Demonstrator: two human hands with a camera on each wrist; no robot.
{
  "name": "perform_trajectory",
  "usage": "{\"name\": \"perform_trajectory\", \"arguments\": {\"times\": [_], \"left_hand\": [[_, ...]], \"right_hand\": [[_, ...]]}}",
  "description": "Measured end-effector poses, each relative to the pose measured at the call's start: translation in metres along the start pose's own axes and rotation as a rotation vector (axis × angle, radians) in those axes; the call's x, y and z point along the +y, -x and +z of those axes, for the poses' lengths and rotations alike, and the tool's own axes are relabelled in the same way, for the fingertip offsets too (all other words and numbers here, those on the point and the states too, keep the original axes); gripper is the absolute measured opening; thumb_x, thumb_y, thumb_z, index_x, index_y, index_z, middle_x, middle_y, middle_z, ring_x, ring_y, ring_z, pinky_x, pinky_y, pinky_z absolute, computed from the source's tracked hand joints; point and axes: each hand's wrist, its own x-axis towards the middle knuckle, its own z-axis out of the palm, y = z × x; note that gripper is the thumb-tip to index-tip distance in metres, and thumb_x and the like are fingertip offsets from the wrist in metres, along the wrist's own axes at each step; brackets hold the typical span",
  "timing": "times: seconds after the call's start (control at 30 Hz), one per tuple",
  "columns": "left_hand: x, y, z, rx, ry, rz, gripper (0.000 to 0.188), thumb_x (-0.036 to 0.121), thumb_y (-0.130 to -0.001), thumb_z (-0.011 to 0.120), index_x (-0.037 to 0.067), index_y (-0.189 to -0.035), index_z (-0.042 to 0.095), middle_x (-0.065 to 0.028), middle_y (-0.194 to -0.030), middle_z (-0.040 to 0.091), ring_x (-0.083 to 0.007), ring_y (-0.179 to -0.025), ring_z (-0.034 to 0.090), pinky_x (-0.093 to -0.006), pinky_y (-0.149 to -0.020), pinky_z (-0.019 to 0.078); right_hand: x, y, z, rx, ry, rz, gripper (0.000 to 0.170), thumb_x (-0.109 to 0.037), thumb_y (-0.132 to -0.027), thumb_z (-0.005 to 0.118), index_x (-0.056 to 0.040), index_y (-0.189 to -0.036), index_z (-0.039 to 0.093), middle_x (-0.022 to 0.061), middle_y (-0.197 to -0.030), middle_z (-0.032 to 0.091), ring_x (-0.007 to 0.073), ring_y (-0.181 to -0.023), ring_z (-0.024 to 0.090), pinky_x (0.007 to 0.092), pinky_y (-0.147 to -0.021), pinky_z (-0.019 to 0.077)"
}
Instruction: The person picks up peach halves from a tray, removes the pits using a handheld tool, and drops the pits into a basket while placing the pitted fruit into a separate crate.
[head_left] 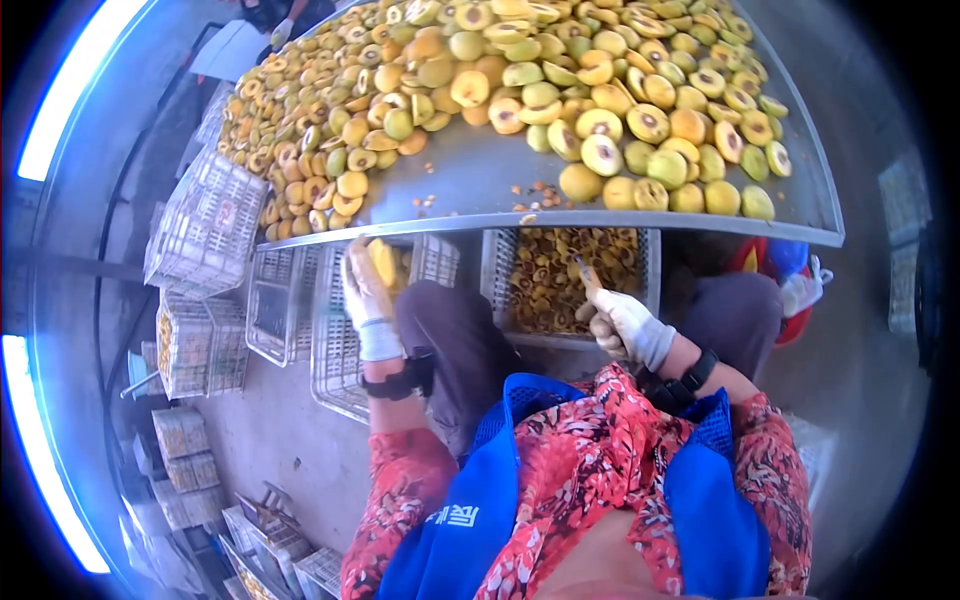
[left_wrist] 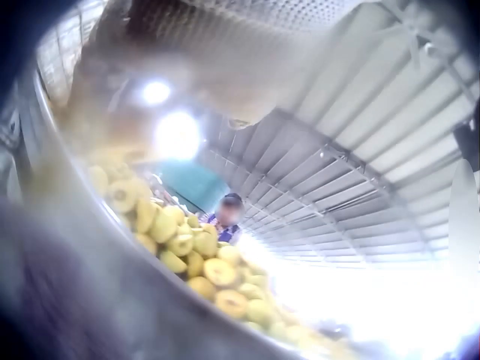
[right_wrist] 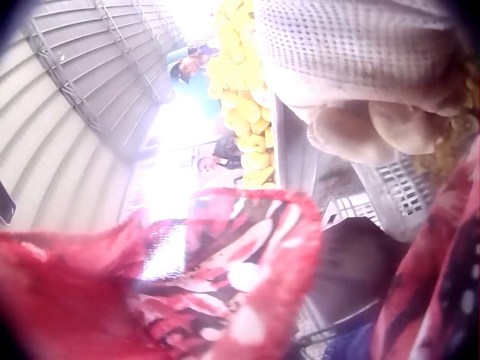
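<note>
My gloved left hand (head_left: 366, 295) is below the table's front edge, over a white crate, and holds a yellow peach half (head_left: 382, 262) against the palm side. Its fingers point away from me. In the left wrist view that hand is blurred. My gloved right hand (head_left: 628, 325) grips a small wooden-handled pitting tool (head_left: 589, 277), its thin tip pointing up and left. Below that tip stands a crate (head_left: 653, 262) full of brownish pits and fruit scraps (head_left: 560, 275). The right wrist view shows curled gloved fingers (right_wrist: 375, 131); the tool is hidden there.
Halved peaches (head_left: 600, 122) lie heaped on a metal table (head_left: 440, 195) with a raised rim. White crates (head_left: 205, 220) are stacked at the left, with another crate (head_left: 435, 262) between my knees and the table. A red container (head_left: 797, 325) stands at the right. Another person (left_wrist: 229, 212) is beyond the heap.
</note>
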Motion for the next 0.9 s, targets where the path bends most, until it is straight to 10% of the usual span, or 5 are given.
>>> {"name": "perform_trajectory", "arguments": {"times": [0.33, 0.6, 0.73, 0.8, 0.9], "left_hand": [[-0.075, -0.158, 0.035, -0.218, -1.075, -0.070, 0.085, 0.050, -0.076, 0.068, 0.013, -0.143, 0.030, -0.0141, -0.144, 0.037, -0.0323, -0.133, 0.035, -0.0480, -0.105, 0.0331], [-0.059, -0.181, 0.071, -0.558, -1.305, -0.214, 0.080, 0.055, -0.072, 0.068, 0.010, -0.133, 0.042, -0.0146, -0.132, 0.052, -0.0316, -0.122, 0.050, -0.0412, -0.098, 0.0413], [-0.057, -0.138, 0.045, -0.318, -0.571, -0.112, 0.059, 0.041, -0.083, 0.062, 0.010, -0.130, 0.048, -0.0139, -0.116, 0.063, -0.0303, -0.105, 0.062, -0.0357, -0.088, 0.0484], [-0.069, -0.109, 0.050, -0.262, 0.272, -0.202, 0.044, 0.034, -0.090, 0.054, 0.008, -0.126, 0.051, -0.0124, -0.113, 0.064, -0.0278, -0.100, 0.064, -0.0324, -0.079, 0.0520], [0.003, -0.056, 0.043, -0.391, 1.289, -0.686, 0.039, 0.035, -0.094, 0.048, 0.007, -0.121, 0.052, -0.0141, -0.111, 0.063, -0.0284, -0.096, 0.064, -0.0369, -0.065, 0.0557]], "right_hand": [[-0.007, -0.022, 0.013, 0.062, 0.177, -0.118, 0.031, -0.034, -0.097, 0.048, -0.0043, -0.091, 0.055, 0.0011, -0.053, 0.045, 0.0096, -0.039, 0.037, 0.0250, -0.035, 0.0294], [-0.019, -0.024, 0.026, 0.014, 0.290, -0.109, 0.032, -0.037, -0.095, 0.052, -0.0048, -0.095, 0.055, -0.0003, -0.056, 0.046, 0.0079, -0.042, 0.039, 0.0236, -0.040, 0.0342], [-0.026, -0.020, 0.036, 0.071, 0.603, -0.261, 0.036, -0.040, -0.094, 0.054, -0.0038, -0.093, 0.055, 0.0029, -0.060, 0.054, 0.0109, -0.050, 0.050, 0.0288, -0.047, 0.0414], [-0.040, -0.013, 0.048, 0.115, 0.838, -0.405, 0.039, -0.041, -0.093, 0.054, -0.0024, -0.094, 0.054, 0.0167, -0.069, 0.061, 0.0324, -0.065, 0.063, 0.0419, -0.061, 0.0479], [-0.046, -0.018, 0.060, 0.134, 1.050, -0.758, 0.039, -0.041, -0.092, 0.053, -0.0026, -0.097, 0.053, 0.0232, -0.079, 0.062, 0.0430, -0.079, 0.060, 0.0491, -0.069, 0.0464]]}}
